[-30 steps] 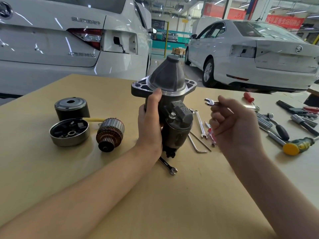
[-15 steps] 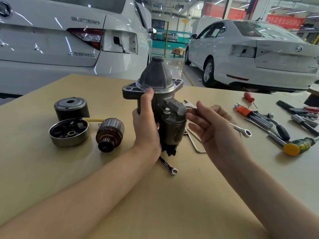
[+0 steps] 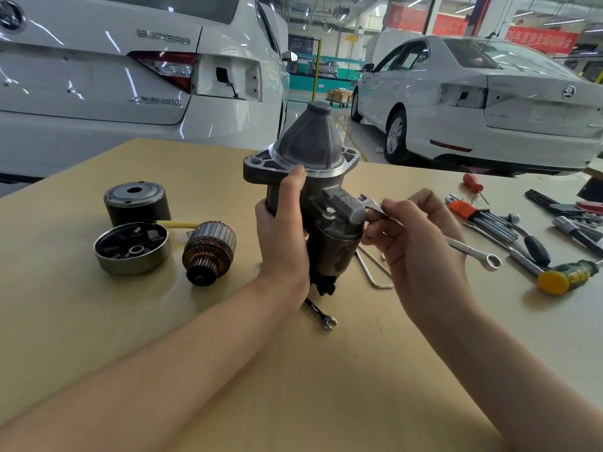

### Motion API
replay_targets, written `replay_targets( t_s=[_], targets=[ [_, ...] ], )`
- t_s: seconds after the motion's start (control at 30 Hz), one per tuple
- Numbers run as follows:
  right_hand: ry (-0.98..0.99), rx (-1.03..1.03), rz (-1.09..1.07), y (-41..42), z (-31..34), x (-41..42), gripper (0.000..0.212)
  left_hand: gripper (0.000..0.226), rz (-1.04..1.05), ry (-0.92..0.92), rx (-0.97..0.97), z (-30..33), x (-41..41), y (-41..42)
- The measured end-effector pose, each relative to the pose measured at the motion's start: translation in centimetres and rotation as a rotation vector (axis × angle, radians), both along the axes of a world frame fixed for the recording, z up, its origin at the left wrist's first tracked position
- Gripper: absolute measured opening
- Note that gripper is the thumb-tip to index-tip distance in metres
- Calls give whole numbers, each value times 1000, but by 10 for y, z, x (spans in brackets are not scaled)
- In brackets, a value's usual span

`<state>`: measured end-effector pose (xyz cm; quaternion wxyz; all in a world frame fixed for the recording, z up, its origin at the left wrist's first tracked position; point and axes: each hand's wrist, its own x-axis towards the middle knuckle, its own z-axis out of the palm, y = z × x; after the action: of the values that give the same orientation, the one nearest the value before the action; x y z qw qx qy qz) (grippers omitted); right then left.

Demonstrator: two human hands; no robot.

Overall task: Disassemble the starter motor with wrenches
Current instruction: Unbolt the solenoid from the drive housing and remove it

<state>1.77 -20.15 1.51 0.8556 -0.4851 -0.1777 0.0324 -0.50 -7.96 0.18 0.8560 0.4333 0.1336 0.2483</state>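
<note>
Removed parts: a black cylindrical metal housing (image 3: 137,201), a round silver end cap with black brush parts inside (image 3: 132,247) and a copper-wound armature (image 3: 208,251) lie on the left of the tan wooden surface (image 3: 98,321), near each other.
Left hand (image 3: 282,234): its grip is closed around the body of the grey metal starter motor (image 3: 313,190), thumb up near the flange.
Starter motor: held upright above the surface, cone-shaped nose on top.
Small wrench (image 3: 321,315): lies flat on the surface, just below the motor.
Right hand (image 3: 414,243): it pinches a silver combination wrench (image 3: 470,249); the open end is at the black terminal block of the motor, perhaps touching it, and the ring end points right.
Other tools: orange-holder hex keys (image 3: 483,216) and a yellow-green handled screwdriver (image 3: 567,277) lie at the right.
</note>
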Motion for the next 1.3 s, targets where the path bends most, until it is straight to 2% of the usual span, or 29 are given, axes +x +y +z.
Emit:
replay_targets(
  t_s=[0.2,0.47,0.7,0.8,0.87,0.93,1.0,1.13,1.3],
  targets=[
    [1,59,29,6,-5,-3,30,101,14,4,-3,-1,0,0],
    [8,32,117,2,-6,2,35,104,-26,-2,0,1,-2,1],
    [162,-27,158,-5,5,9,19,104,-33,-9,48,2,0,2],
    [72,-38,146,-8,8,8,15,102,-65,-20,108,2,-1,1],
    [-50,-181,84,-9,9,5,11,100,-100,-40,164,2,-2,-1],
    [-69,-268,72,-10,10,5,13,96,-118,-59,201,2,-3,-4],
    [10,-228,124,-11,12,7,17,95,-115,-64,216,2,-4,-6],
    [141,-7,190,-11,16,8,22,97,-120,-47,178,4,-4,-5],
    [188,50,156,-8,12,6,16,98,-107,-37,154,3,-3,-3]
  ],
)
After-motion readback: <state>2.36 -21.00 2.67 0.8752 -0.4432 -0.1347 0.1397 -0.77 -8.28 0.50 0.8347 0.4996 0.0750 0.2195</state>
